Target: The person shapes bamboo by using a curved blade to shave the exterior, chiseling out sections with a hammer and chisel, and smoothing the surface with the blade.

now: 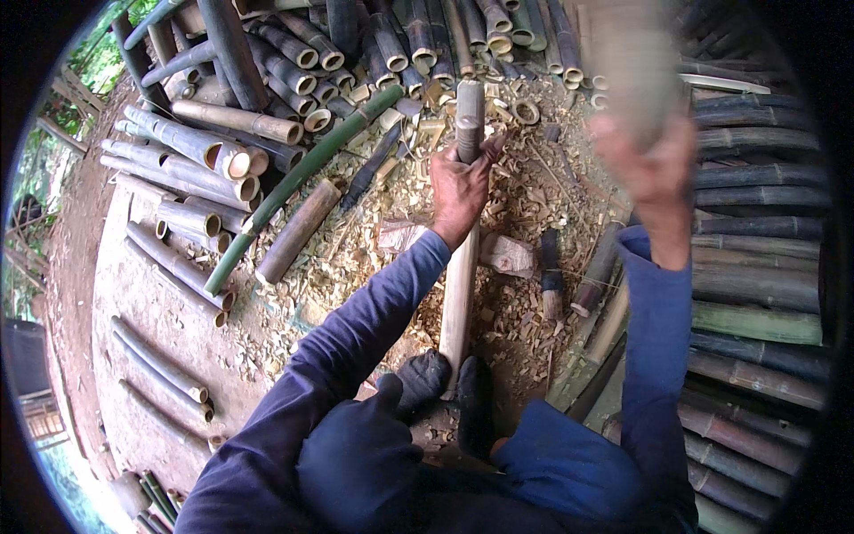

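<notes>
My left hand [461, 196] is closed round a wooden handle [470, 102] with a ridged collar, which looks like a chisel's; its lower end is hidden by the hand. Below the hand, a long squared wooden bar [458, 303] runs toward me over a block of wood [507, 255]. The bar's near end lies between my feet, in dark footwear [423, 378]. At the upper right my right hand [649, 169] is raised and blurred by motion. It grips a thick greyish club [633, 62], also smeared.
Wood chips [356, 267] cover the ground around the bar. A dark-bladed knife [372, 169] lies beyond, left of my left hand. A green bamboo pole [302, 187] lies across the left side. Cut bamboo lengths [756, 267] are stacked on my right; more bamboo tubes [382, 44] lie at the far side.
</notes>
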`<state>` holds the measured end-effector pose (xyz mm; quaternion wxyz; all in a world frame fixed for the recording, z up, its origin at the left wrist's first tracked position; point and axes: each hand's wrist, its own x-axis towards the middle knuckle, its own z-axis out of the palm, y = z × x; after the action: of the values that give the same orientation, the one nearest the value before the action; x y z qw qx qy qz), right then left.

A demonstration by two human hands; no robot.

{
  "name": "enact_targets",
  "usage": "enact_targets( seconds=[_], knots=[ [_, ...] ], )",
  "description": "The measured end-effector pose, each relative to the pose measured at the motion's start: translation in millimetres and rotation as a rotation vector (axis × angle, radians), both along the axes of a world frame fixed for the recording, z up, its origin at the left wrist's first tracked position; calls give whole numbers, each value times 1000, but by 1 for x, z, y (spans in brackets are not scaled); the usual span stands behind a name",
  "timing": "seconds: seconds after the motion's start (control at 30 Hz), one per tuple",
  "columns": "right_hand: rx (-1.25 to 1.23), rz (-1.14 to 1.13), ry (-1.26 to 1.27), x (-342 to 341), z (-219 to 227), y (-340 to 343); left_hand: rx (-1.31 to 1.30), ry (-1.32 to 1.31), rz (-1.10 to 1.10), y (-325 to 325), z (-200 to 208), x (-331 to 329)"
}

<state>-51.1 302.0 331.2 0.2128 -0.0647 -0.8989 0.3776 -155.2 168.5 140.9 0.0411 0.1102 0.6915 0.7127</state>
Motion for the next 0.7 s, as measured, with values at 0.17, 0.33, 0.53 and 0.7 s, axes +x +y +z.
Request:
enact_targets(
  seconds=[0.17,0.33,0.53,0.7],
  knots=[
    [407,232,-139,-27,-23,-21,89,317,31,6,-56,-20],
    [151,194,2,-14,40,-37,49,-7,-57,2,-18,-1],
    [160,180,-415,-32,-16,-31,-71,228,53,-4,-53,-16],
    [-164,186,-318,15,-44,7,460,-492,-104,-24,-47,-33]
  ],
)
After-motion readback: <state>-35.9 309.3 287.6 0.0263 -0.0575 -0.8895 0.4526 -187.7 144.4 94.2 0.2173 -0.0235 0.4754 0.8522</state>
